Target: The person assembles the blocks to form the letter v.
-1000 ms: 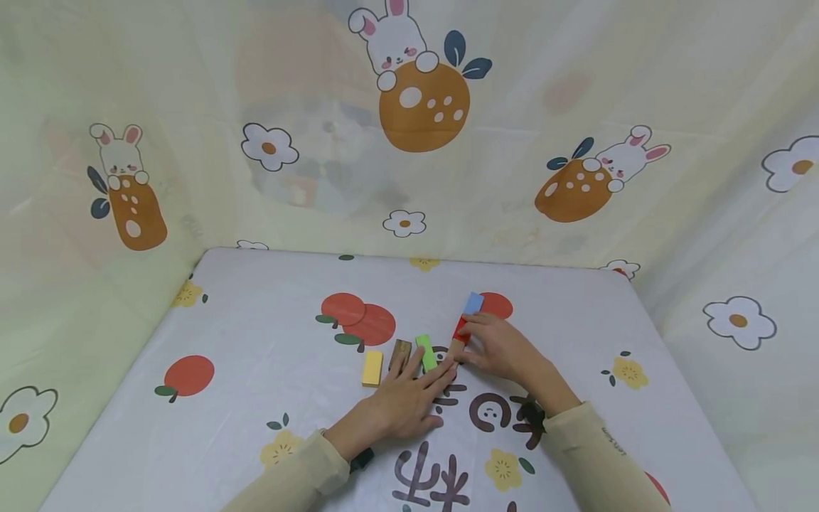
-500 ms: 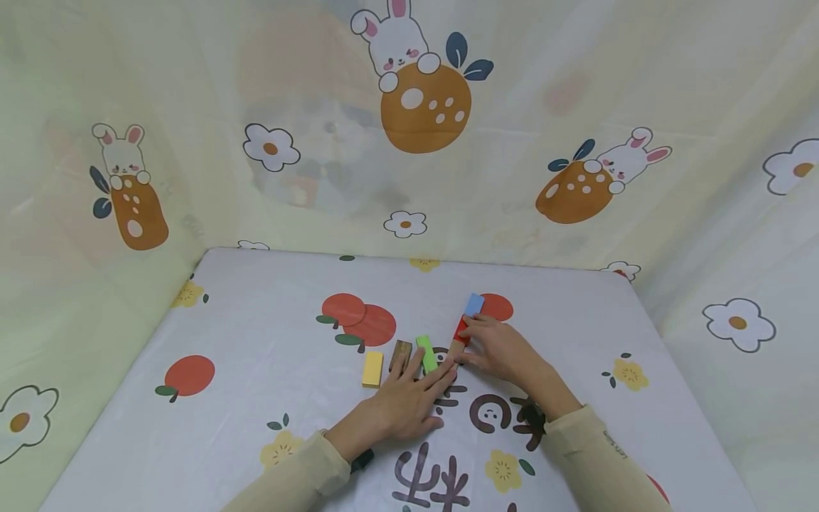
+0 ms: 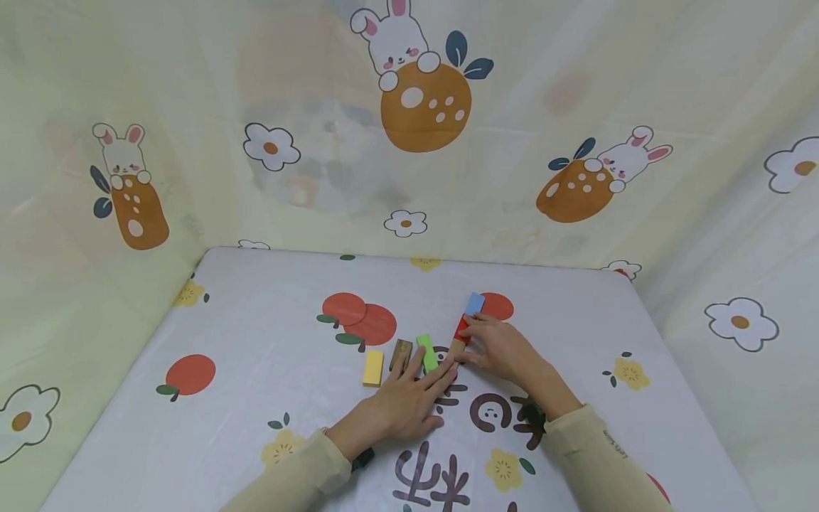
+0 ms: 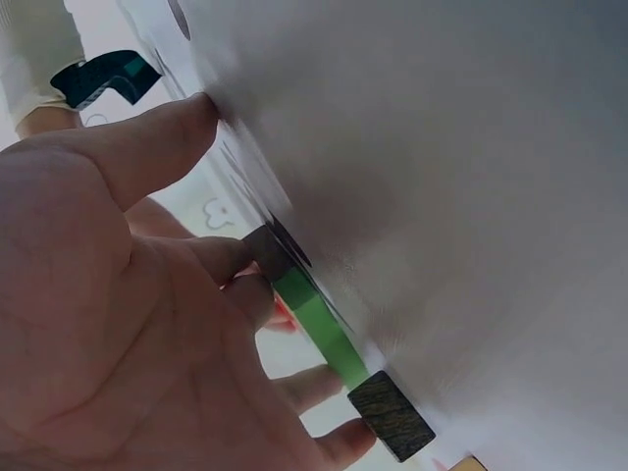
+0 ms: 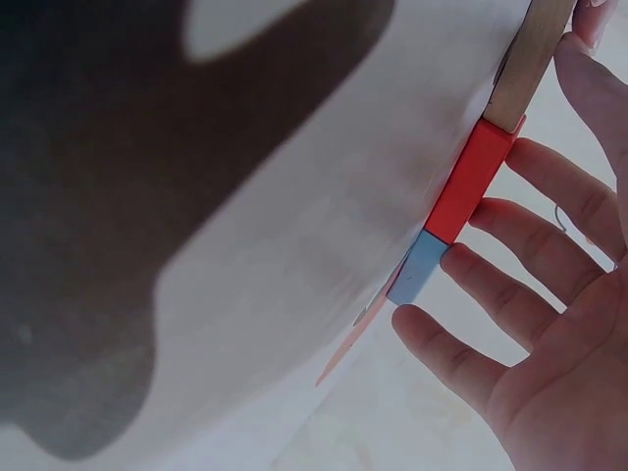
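A blue block (image 3: pixel 474 304), a red block (image 3: pixel 460 328) and a plain wood block (image 5: pixel 531 71) lie end to end in a slanting row on the table. Along this row my right hand (image 3: pixel 502 348) rests, its extended fingertips at the sides of the red and blue blocks in the right wrist view, thumb by the wood one. My left hand (image 3: pixel 406 405) spreads its fingers palm down, fingertips at a dark brown grained block (image 4: pixel 392 416), a green block (image 4: pixel 320 322) and the near end of the wood block. Left of them lies a yellow block (image 3: pixel 373 368).
A white tablecloth (image 3: pixel 256 334) printed with apples, flowers and brown lettering covers the table. Pale curtains (image 3: pixel 307 57) with rabbit prints hang at its back and sides. Both forearms (image 3: pixel 601 455) come in from the front edge, with dark straps at the wrists.
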The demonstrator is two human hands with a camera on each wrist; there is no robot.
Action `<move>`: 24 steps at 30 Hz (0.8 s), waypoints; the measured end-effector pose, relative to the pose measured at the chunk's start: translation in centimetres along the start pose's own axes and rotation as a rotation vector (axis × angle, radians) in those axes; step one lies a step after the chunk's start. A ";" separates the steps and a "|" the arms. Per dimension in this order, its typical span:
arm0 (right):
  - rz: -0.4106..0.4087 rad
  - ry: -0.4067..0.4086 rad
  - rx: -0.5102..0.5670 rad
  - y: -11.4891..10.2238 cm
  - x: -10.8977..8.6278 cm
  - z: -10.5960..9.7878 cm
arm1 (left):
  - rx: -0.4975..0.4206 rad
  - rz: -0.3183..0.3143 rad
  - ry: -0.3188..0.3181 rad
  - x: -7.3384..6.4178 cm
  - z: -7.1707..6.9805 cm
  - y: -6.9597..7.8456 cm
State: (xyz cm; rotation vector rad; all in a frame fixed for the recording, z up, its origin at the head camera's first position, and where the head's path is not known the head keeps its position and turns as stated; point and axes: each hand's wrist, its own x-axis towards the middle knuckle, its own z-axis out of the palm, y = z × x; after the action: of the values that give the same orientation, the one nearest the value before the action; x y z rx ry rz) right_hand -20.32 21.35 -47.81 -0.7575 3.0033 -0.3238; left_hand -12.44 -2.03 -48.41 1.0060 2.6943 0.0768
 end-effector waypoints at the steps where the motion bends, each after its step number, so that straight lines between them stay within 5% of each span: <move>1: 0.006 -0.005 0.001 0.0 0.0 0.0 | 0.001 0.000 -0.001 0.0 0.0 0.0; 24: 0.054 -0.042 0.011 -0.4 0.0 -0.2 | -0.044 0.002 0.011 0.3 0.0 -0.1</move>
State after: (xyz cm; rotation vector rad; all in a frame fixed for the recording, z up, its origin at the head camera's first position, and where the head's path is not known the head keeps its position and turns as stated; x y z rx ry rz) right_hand -20.14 21.08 -47.49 -0.6728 2.9737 -0.3175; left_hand -12.70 -1.95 -48.54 0.9985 2.6892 0.1414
